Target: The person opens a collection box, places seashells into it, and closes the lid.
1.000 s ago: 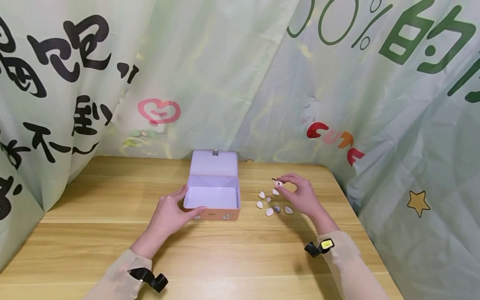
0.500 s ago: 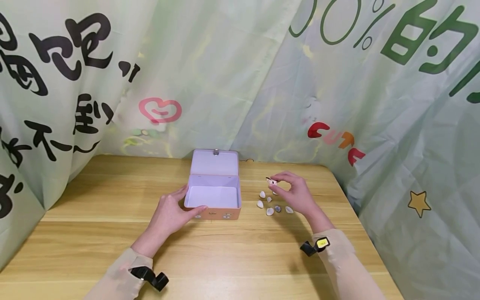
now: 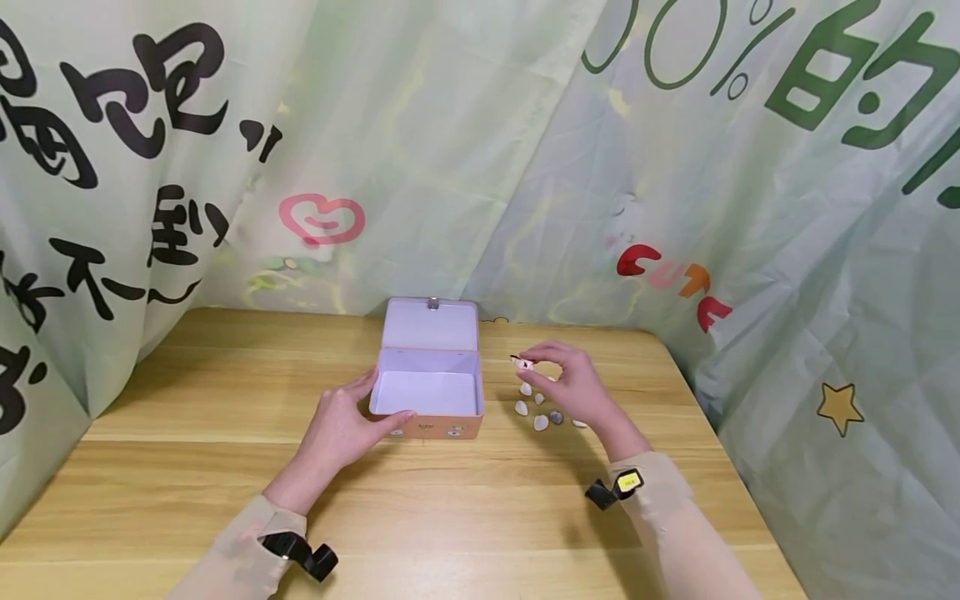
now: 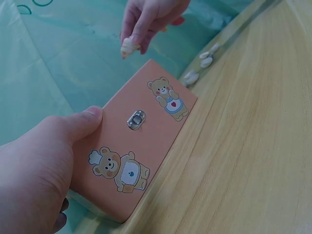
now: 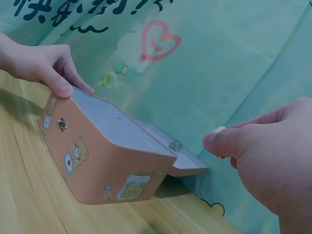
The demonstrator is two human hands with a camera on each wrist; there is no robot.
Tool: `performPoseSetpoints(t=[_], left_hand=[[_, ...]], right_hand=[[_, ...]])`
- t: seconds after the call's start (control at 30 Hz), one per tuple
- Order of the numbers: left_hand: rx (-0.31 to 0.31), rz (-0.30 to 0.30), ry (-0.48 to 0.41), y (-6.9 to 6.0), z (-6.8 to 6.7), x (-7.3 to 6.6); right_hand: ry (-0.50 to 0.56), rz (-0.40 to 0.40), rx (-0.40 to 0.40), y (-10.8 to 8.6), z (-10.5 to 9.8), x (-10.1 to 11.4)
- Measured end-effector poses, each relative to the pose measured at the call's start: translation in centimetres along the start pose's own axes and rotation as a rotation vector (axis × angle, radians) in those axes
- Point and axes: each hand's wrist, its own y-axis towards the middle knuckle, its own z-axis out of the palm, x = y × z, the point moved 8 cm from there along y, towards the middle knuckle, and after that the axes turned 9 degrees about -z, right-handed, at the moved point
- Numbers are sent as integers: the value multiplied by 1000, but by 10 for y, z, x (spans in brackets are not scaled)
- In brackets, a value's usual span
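Up above the pale wooden table [image 3: 465, 517], the right hand [image 3: 573, 385] pinches a small whitish shell with dark marks [image 3: 524, 364] between thumb and fingertips, just right of the orange-pink rectangular tin box [image 3: 438, 428]! Over on the other side, the left hand [image 3: 341, 429] grips that box's near left corner, thumb on the front wall, fingers along the side. The box's lavender-lined lid [image 3: 431, 327] stands open, and small whitish loose shells [image 3: 541, 422] lie scattered beneath the right hand.
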Motion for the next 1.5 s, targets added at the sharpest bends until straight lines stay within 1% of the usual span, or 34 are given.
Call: performPoseSetpoints(t=[0.27, 0.43, 0.57, 0.8, 1.0, 1.1, 1.2, 1.33, 1.5], left_hand=[[21, -28, -1, 1, 2, 3], [18, -29, 0, 1, 2, 3], [13, -23, -3, 1, 1, 2], [-12, 15, -1, 1, 0, -1], [-11, 11, 0, 0, 0, 0], [-14, 13, 8, 0, -1, 0], [-8, 8, 9, 1, 0, 1], [2, -3, 12, 1, 0, 2], [1, -9, 20, 2, 1, 4]], right_hand=[[38, -9, 20, 10, 15, 8], [43, -11, 32, 17, 26, 9], [54, -9, 43, 22, 34, 10], [72, -19, 39, 31, 50, 11], [122, 7, 46, 36, 69, 6], [139, 29, 67, 41, 79, 4], [129, 36, 97, 45, 87, 6], [126, 20, 130, 52, 96, 11], [147, -11, 179, 61, 110, 16]])
